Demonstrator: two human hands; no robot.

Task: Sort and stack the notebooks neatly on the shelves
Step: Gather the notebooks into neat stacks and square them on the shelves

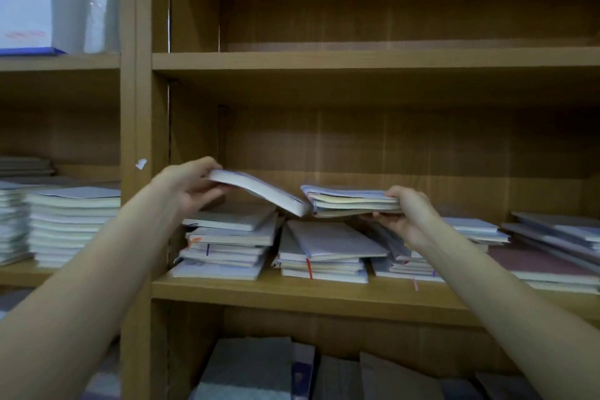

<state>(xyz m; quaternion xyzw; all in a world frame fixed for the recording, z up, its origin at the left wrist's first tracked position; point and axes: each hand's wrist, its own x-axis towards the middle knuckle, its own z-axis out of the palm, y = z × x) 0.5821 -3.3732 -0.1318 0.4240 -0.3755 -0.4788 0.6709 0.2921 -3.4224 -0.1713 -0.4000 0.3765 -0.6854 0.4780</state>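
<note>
the left hand (191,187) grips a single white-covered notebook (259,191) by its 9 o'clock end, thumb beneath and fingers curled over; it sags toward 4 o'clock, long axis running roughly 10 to 4. the right hand (407,213) pinches a small bundle of pale notebooks (352,200) at its 3 o'clock edge, lying near level, long axis 9 to 3. both hover above the untidy piles (321,250) on the wooden middle shelf (292,291). i judge the drooping free corner could snag the bundle, and the loose bundle, held at 1 edge, could fan out and spill.
</note>
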